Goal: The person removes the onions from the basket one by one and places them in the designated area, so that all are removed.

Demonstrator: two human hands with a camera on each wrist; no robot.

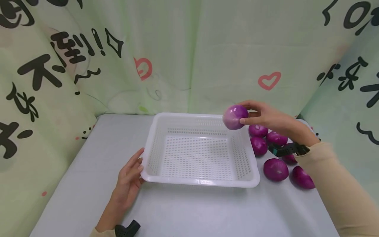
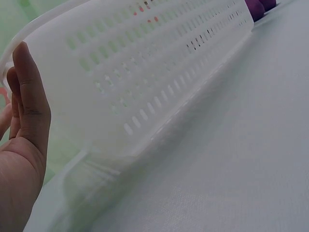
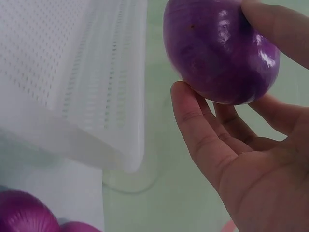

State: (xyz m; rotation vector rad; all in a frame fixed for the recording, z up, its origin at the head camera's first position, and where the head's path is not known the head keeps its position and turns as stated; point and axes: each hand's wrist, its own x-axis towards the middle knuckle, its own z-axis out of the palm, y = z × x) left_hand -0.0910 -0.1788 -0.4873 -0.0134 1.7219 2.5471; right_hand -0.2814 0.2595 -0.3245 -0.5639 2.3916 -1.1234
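Note:
Between the thumb and fingertips of my right hand (image 1: 267, 117) is a glossy purple onion (image 1: 235, 117), held over the back right corner of a white plastic basket (image 1: 200, 182). The right wrist view shows this onion (image 3: 219, 53) beside the basket's rim (image 3: 137, 87), with the palm below it. My left hand (image 1: 128, 181) touches the basket's outer left side near the front corner. In the left wrist view its nearly straight fingers (image 2: 30, 92) lie along the basket's outer wall (image 2: 67, 92), fingertips right at the rim. The basket has slotted walls and a perforated floor; its inside holds nothing.
Several more purple onions (image 1: 275, 170) lie on the white table (image 1: 189, 210) to the basket's right, some partly behind my right wrist. A pale green printed curtain (image 1: 189, 65) surrounds the table at the back and sides.

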